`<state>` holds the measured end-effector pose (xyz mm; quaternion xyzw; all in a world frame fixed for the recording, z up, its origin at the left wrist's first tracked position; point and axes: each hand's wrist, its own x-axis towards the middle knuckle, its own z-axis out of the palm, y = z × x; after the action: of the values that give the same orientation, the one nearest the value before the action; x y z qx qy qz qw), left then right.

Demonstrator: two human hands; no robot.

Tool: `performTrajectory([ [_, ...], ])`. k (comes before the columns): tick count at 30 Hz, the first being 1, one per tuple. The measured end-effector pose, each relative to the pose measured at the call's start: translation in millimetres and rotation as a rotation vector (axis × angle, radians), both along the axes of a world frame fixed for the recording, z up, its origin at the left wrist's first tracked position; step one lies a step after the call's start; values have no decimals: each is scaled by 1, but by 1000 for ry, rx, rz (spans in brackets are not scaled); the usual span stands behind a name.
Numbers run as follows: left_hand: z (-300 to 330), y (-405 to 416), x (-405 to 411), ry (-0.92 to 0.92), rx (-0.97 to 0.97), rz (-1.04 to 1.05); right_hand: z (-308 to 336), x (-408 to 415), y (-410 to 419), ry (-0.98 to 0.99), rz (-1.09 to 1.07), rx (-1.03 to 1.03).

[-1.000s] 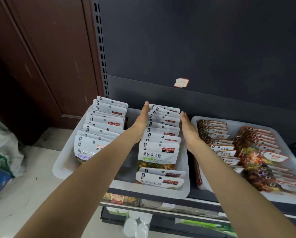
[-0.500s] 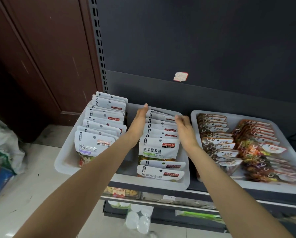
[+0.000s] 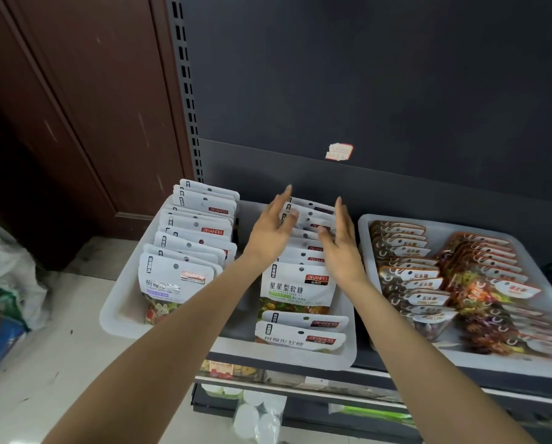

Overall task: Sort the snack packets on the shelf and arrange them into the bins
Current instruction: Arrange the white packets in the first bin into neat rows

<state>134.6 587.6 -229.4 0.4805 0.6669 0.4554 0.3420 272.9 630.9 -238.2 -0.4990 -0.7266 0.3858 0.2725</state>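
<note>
Two white bins sit side by side on the shelf (image 3: 396, 376), and your hands are over the right-hand row of white snack packets (image 3: 303, 251) inside the left bin (image 3: 121, 302). That bin holds two rows of upright white packets, one along its left side (image 3: 191, 238) and one along its right, with a bare strip of bin floor between them running toward 12 o'clock; the exact number in each row cannot be told because they overlap. At the 6 o'clock end of the right row, two packets (image 3: 300, 331) lie flatter, close to the bin's front rim, leaving little room there. Your left hand (image 3: 269, 229) is raised at the left edge of that row, fingers straight and slightly apart, thumb toward the packets; whether it touches them cannot be told. Your right hand (image 3: 341, 241) stands on edge at the right side of the row, fingers straight and together pointing to 12 o'clock, thumb near the packet tops, gripping nothing. Only a narrow gap separates the row from the bin's right wall. At 3 o'clock the second bin (image 3: 364, 225) holds two rows of brown and orange packets (image 3: 409, 277). At 12 o'clock the dark back panel (image 3: 364, 91) carries one small sticker (image 3: 339, 151).
</note>
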Motion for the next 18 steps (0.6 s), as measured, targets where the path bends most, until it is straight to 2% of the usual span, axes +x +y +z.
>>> performTrajectory([
  [2,-2,4,-3,138,-58,-74,0,1,2,-73,36,11],
  [5,0,7,-5,164,-109,-99,0,2,4,-91,53,-20],
  [9,5,-3,-4,44,-112,-39,7,5,7,-35,26,-81],
  [13,17,-25,-5,-138,-100,16,18,16,-2,199,-30,-193],
  [16,21,-45,1,-181,-123,-4,22,23,-24,253,-3,-276],
  [18,23,-59,8,-284,-147,-32,23,24,-40,285,29,-327],
])
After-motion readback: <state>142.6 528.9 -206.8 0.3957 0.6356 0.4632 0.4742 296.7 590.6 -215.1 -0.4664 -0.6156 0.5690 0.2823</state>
